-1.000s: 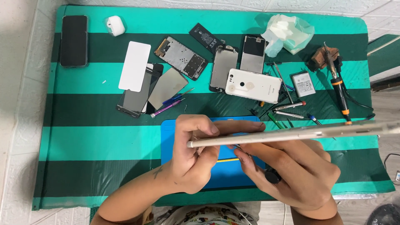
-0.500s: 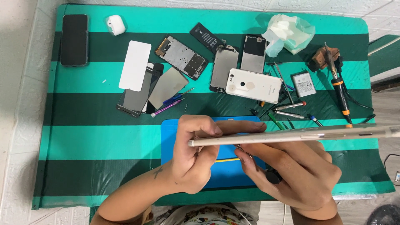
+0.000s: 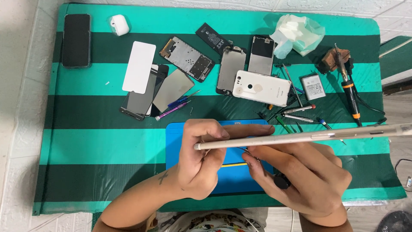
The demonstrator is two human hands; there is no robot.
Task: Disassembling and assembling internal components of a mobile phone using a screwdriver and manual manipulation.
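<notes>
Over the blue mat [image 3: 231, 178], both hands' grip holds the phone [image 3: 300, 137].

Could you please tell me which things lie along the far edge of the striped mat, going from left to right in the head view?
Black phone → white earbud case → black battery → crumpled pale green plastic bag → soldering iron.

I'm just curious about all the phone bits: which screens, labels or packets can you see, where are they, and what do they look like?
Black phone: far left corner, dark rectangular screen.
White sheet: left of centre, plain rounded rectangle.
Dark screen panels: under that sheet, black and grey.
Black battery: top centre, labelled, tilted.
Silver battery: right, small, labelled.
Plastic bag: top right, crumpled, clear-green.
</notes>
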